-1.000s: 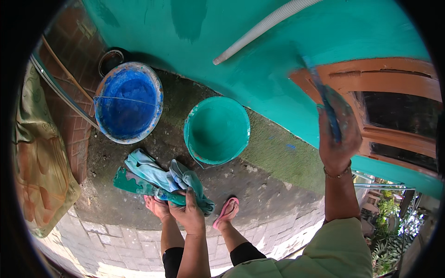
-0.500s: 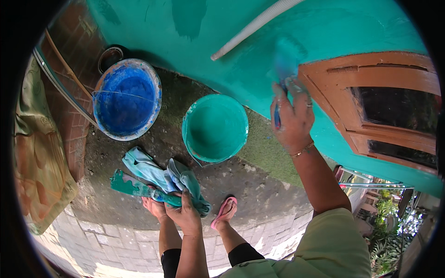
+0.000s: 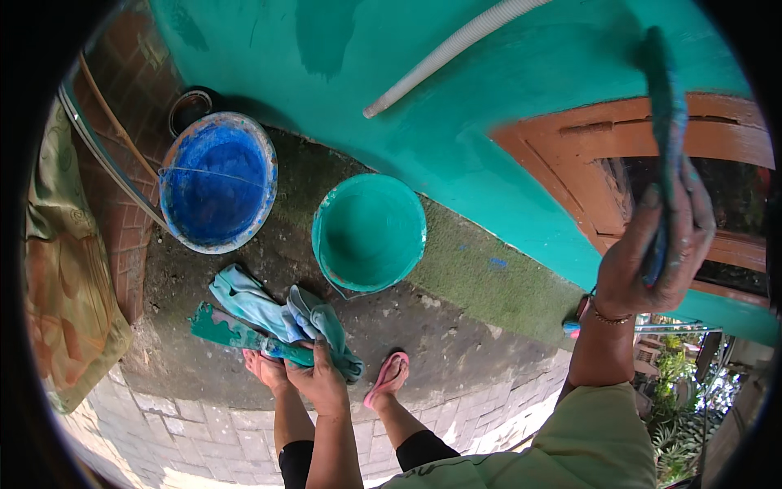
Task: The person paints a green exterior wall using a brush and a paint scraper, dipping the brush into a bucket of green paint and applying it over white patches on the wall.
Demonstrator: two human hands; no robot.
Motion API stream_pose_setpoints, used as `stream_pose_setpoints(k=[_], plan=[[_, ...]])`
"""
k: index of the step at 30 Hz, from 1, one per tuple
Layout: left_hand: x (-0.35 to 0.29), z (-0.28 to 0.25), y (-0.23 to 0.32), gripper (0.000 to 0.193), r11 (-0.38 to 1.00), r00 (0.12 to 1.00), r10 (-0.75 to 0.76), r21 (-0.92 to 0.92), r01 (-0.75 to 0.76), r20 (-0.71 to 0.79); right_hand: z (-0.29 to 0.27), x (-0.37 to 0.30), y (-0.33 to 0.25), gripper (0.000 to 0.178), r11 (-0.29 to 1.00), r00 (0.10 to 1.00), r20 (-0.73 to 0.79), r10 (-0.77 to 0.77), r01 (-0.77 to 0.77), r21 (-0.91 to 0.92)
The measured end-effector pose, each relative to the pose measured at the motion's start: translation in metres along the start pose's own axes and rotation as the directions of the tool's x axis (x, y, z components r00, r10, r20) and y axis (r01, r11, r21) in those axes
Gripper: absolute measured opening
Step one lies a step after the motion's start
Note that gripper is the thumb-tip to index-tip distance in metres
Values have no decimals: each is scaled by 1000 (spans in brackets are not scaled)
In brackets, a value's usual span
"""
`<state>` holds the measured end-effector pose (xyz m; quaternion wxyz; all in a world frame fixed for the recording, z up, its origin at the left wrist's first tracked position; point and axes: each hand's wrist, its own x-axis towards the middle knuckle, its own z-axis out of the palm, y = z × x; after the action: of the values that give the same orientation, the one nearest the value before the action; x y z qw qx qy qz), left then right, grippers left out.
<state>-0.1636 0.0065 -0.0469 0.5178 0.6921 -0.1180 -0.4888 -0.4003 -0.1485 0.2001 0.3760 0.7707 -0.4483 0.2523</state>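
My right hand (image 3: 660,253) is closed round a paintbrush (image 3: 666,122), seen nearly edge-on, its bristle end up against or close to the green wall (image 3: 423,49) above the brown window frame (image 3: 562,163). Lower down, my left hand (image 3: 323,385) grips the green handle of a flat, paint-smeared scraper (image 3: 224,328). A light blue cloth (image 3: 252,303) hangs or lies right behind that hand; whether the fingers also hold it, I cannot tell. Ahead of my feet stands a bucket of green paint (image 3: 369,183).
Left of the green bucket is a blue-stained bucket (image 3: 265,155) with a wire handle. A grey corrugated hose (image 3: 456,45) runs along the wall. Patterned fabric (image 3: 73,301) hangs at far left. My feet in pink sandals (image 3: 387,379) rest on rough ground.
My right hand has swung to the right and lifted the brush from beside the window frame's left corner to above the frame. My left hand keeps its grip, nearly still.
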Motion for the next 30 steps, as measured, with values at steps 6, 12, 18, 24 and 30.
stream_pose_setpoints(k=[6,12,18,24,30], plan=[[1,-1,-4,14,1000,1000,14,22,-14,8,48,-3,7,29,990,985,-142,99,-83,118],[-2,5,6,15,998,999,15,65,-13,-33,107,-78,-42,29,993,959,272,-84,59,98],[-1,-3,5,12,997,999,-35,71,34,12,89,-45,-46,29,868,912,408,33,-229,441],[-1,-8,4,13,999,999,-39,18,39,4,32,24,-7,24,966,994,-62,-89,101,239],[-4,-10,11,13,999,1000,21,46,-21,2,47,38,-2,34,892,980,12,-199,187,-411]])
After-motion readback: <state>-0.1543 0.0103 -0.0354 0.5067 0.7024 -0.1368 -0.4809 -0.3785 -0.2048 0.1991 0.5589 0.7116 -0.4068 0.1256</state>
